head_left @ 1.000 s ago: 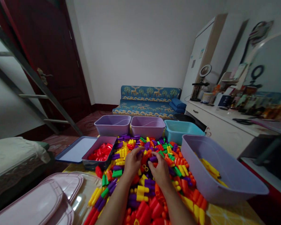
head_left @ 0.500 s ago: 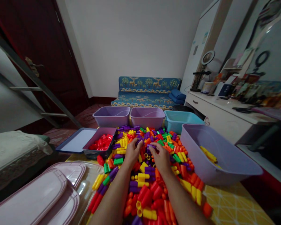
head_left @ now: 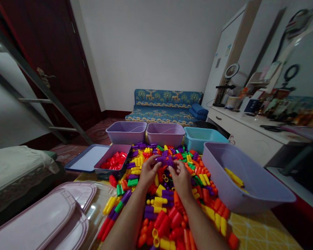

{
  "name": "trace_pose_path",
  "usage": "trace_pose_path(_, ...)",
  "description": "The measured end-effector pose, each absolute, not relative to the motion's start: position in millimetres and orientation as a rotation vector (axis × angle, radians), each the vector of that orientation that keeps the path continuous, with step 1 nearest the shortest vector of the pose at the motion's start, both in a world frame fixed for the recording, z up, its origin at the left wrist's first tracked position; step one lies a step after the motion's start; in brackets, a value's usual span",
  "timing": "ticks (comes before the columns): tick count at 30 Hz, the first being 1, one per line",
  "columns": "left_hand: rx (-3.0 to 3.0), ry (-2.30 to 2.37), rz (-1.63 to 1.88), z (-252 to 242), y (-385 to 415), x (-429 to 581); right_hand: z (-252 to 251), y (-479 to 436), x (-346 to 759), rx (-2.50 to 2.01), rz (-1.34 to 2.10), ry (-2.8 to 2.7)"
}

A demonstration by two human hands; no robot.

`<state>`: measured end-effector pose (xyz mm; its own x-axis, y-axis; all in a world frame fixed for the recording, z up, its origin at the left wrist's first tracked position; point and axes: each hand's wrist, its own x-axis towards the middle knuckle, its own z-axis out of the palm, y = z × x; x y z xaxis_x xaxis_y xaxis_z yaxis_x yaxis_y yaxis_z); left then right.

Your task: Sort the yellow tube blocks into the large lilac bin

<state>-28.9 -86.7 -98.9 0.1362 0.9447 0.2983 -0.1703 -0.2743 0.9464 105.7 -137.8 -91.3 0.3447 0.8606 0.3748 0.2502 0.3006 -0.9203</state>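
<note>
My left hand (head_left: 149, 171) is closed on a purple plastic toy piece (head_left: 160, 159), held just above the heap. Facing it, my right hand (head_left: 181, 176) pinches another purple toy piece (head_left: 170, 162). The two pieces are close together, and I cannot tell whether they are joined. Below and around both hands spreads a pile of bullet-shaped plastic toy pieces (head_left: 160, 200) in red, yellow, purple, green and orange. Some are linked in pairs or rows. Fingers partly hide both held pieces.
Two purple bins (head_left: 126, 132) and a turquoise bin (head_left: 205, 138) line the far edge. A larger lilac bin (head_left: 246, 194) at right holds yellow pieces. Red pieces fill a dark-sided box (head_left: 108, 173) at left, beside a lid (head_left: 88, 158). Pink lids (head_left: 36, 218) lie front left.
Both hands have come together, bringing the purple pieces close to each other and raising them slightly. The whole view has shifted a little.
</note>
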Motion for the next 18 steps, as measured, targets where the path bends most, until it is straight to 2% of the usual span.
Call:
trace_pose_path(8, 1.264, 0.724, 1.307, -101.1, -83.8, -29.8, -83.2, -140.8, 106.7, -1.270, 0.358, -1.299)
trace_pose_path(12, 1.158, 0.674, 1.360, -99.6, -83.4, -29.5, -88.5, -137.4, 108.1, -1.294, 0.466, -1.134)
trace_pose_path(18, 1.268, 0.604, 1.226, -94.9, -89.2, -29.5, -83.6, -139.5, 105.4, -1.228, 0.599, -1.160)
